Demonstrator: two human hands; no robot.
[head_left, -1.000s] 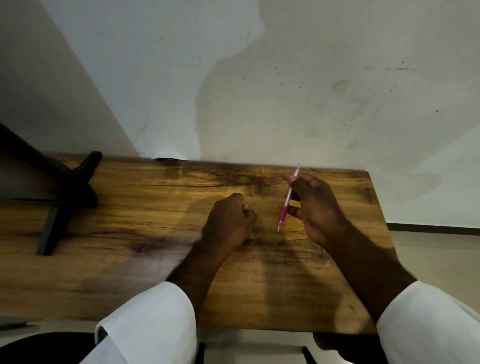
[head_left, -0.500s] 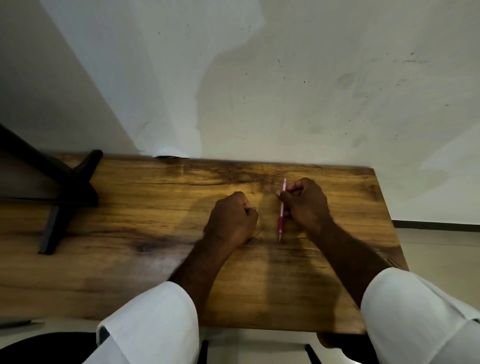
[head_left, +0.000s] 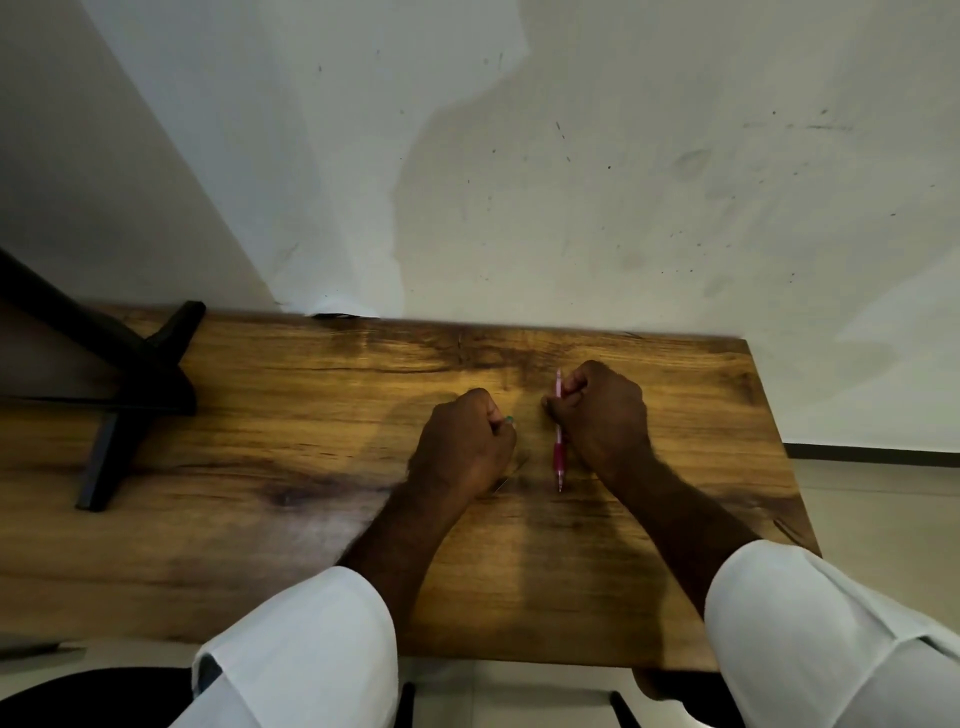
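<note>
at the left edge of the frame a black stand (head_left: 130, 395) sits on the wooden worktop (head_left: 311, 519); left of centre the left hand (head_left: 462, 447) rests on the wood, its fingers curled tight round a green-tipped thing (head_left: 509, 420), too hidden to name; just right of it, at mid-frame, a pink pen (head_left: 558, 452) runs up and down the picture, tip toward the lower edge; the right hand (head_left: 602, 415) grips it, fingers closed round its upper half.
</note>
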